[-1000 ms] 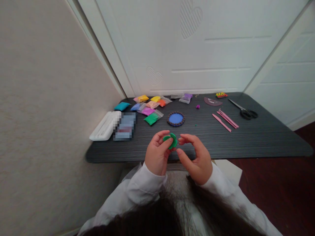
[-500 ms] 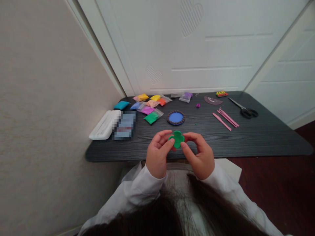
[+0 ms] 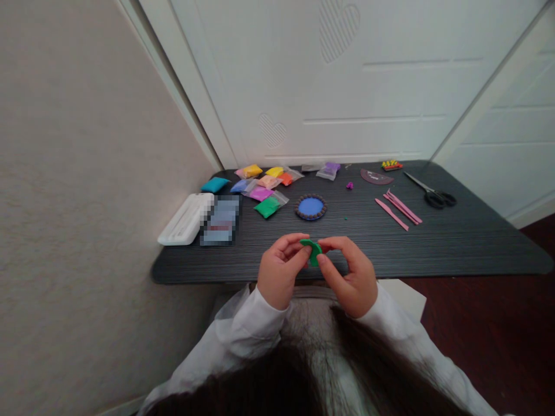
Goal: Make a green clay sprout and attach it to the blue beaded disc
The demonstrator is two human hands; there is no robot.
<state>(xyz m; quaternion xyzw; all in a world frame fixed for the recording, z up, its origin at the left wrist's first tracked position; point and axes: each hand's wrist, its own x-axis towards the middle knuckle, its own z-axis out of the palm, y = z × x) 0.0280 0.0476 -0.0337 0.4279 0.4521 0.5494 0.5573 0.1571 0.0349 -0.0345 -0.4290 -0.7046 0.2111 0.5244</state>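
Note:
A flattened piece of green modelling clay [image 3: 315, 252] is held up over the front edge of the table between my two hands. My left hand [image 3: 280, 271] pinches it from the left, with the thumb on its face. On the other side, my right hand [image 3: 350, 276] grips its right edge between thumb and fingers. The piece is tilted, so part of its outline is hidden. Beyond the hands lies a blue clay disc [image 3: 310, 207] ringed with small dark brown balls.
Several clay packets [image 3: 267, 207] lie at the back left, near a white case [image 3: 187, 219]. To the right are pink modelling tools [image 3: 403, 208], black-handled scissors [image 3: 433, 197], a translucent curved piece [image 3: 376, 177] and a small purple lump [image 3: 350, 185]. A white door stands behind the dark table [image 3: 260, 266].
The green clay has turned from facing me with rounded lobes showing to a tilted, narrower view. Both hands have shifted only slightly and still hold it.

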